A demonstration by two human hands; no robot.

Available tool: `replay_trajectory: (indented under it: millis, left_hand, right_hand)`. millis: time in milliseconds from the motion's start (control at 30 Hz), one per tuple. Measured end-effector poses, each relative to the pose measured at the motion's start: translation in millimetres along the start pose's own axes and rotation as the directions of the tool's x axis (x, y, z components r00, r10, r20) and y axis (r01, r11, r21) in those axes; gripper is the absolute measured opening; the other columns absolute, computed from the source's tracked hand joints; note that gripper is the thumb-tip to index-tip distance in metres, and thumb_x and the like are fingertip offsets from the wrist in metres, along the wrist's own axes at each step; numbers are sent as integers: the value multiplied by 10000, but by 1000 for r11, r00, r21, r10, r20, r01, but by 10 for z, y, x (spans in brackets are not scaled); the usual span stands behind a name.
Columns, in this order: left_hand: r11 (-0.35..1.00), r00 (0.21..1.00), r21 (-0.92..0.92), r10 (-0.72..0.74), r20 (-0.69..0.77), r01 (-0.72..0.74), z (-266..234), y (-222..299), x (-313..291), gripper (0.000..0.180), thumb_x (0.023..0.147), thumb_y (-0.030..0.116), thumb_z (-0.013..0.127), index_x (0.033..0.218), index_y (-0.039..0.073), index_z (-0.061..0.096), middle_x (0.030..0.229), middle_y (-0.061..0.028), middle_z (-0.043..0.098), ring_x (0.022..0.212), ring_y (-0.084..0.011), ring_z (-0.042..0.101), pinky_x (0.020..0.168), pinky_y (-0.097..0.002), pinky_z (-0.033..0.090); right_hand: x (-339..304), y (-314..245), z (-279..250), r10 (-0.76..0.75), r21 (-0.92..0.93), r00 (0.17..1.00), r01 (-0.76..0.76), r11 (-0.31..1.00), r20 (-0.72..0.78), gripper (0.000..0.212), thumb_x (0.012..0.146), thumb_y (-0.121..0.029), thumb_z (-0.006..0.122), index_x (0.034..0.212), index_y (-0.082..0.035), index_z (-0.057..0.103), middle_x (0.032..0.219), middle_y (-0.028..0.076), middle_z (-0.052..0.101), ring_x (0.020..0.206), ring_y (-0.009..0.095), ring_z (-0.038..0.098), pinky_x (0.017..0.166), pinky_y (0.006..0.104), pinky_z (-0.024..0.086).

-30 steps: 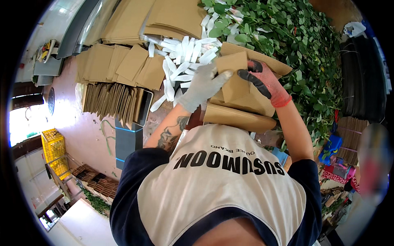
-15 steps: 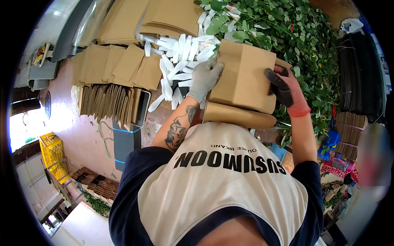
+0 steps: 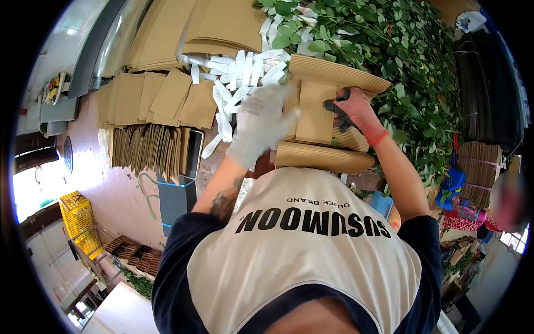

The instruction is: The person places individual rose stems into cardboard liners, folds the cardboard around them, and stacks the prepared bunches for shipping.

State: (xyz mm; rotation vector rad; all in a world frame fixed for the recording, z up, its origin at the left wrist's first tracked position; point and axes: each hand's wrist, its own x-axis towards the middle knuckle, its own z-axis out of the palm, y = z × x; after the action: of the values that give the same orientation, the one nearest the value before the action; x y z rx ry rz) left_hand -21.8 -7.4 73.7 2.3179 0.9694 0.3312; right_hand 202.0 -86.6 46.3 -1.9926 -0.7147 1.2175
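Observation:
In front of my chest lies a corrugated cardboard sheet (image 3: 334,69) with its far and near edges curled up. On it rests a smaller flat cardboard piece (image 3: 315,119). My right hand (image 3: 355,114), in a red glove with black fingers, is closed at the right edge of that piece, fingers bent over it. My left hand (image 3: 260,123), in a pale grey glove, is blurred by motion left of the sheet. Its thumb and fingers look apart, and nothing shows between them. White mesh sleeves (image 3: 245,69) lie in a loose heap just beyond it.
Leafy green stems (image 3: 411,72) spread over the far right. Flat cardboard sheets (image 3: 222,33) are stacked at the far left, with smaller cardboard pieces (image 3: 172,94) in front. A row of upright folded cardboard (image 3: 144,142) stands below them. Yellow crates (image 3: 78,214) are at the lower left.
The cardboard has opened out, showing a smaller flat piece on ribbed sheet. My left hand has let go of its left side and moved back left. My right hand has shifted left.

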Motion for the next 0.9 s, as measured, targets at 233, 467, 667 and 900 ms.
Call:
replay_trajectory:
  millis: [233,467,667,900]
  left_hand:
    - [889,926,283,307,218,-361,303,252,-371,664,730,487,647,1261,109,520,1382,-176,401,1288,-376,344,1074,-477,256]
    - [907,939,275,262,225,-319,295,337,-376,605,728,466,645,1180,72,569,1327,-215,446,1270,-387,361,1087,-483,220]
    - [871,877,114,480,19,-479,67,-617,-599,335,744,190,623,1074,135,636,1283,-35,524,1167,-197,503,1039,-362,331]
    - [551,637,335,563,526,-764,89,-1424,-250,330,705,183,630,1033,216,650,1220,24,545,1247,-183,402,1083,-378,272]
  right_hand:
    - [32,42,14,-173,-573,984,115,811,-47,373,751,-312,675,969,-46,530,956,150,627,877,260,630,745,446,491]
    - [-301,90,147,-652,-902,694,430,37,305,483,740,-313,659,1182,-147,558,1252,95,546,1130,275,530,949,388,413]
    - [-350,32,216,-542,-869,735,494,17,407,395,797,-276,604,1160,-120,589,1260,109,552,1156,259,521,1001,352,398]
    - [-260,80,246,-614,-842,680,538,45,401,399,789,-269,606,1163,-130,600,1260,96,548,1160,262,512,1019,371,378]
